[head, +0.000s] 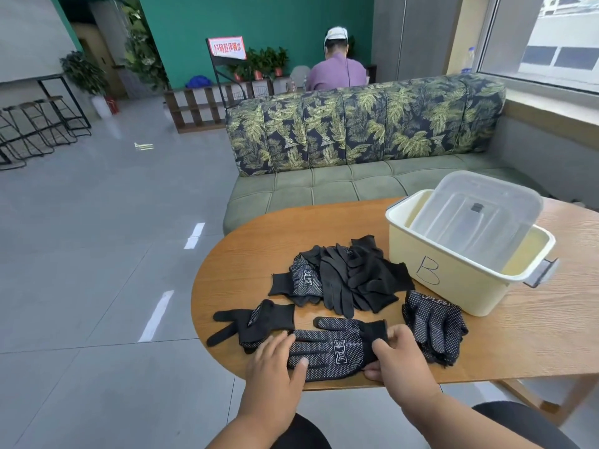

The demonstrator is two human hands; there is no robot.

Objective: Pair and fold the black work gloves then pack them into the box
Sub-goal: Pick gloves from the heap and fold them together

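Furthest left on the table (pixel 324 222) lies a folded black glove (pixel 256 322), its fingers pointing off toward the edge. Just beside it your left hand (pixel 275 361) rests flat, fingers straight, pressing on the finger end of the dotted glove (pixel 330 350) laid across the near edge; whether a second glove lies paired under it cannot be told. Your right hand (pixel 398 354) pinches that glove's knitted cuff with curled fingers. Behind, a loose heap of gloves (pixel 343 280) waits, and to the right a small stack of dotted gloves (pixel 434 325) sits just beside the cream box (pixel 453 270) marked B, which has a clear lid (pixel 479 215) propped inside it. These gloves look light, soft and floppy, so they will likely sag or unfold if lifted by one end; the dotted palm should grip well. Take hold at the cuff and across the fingers together, and fold against the table.
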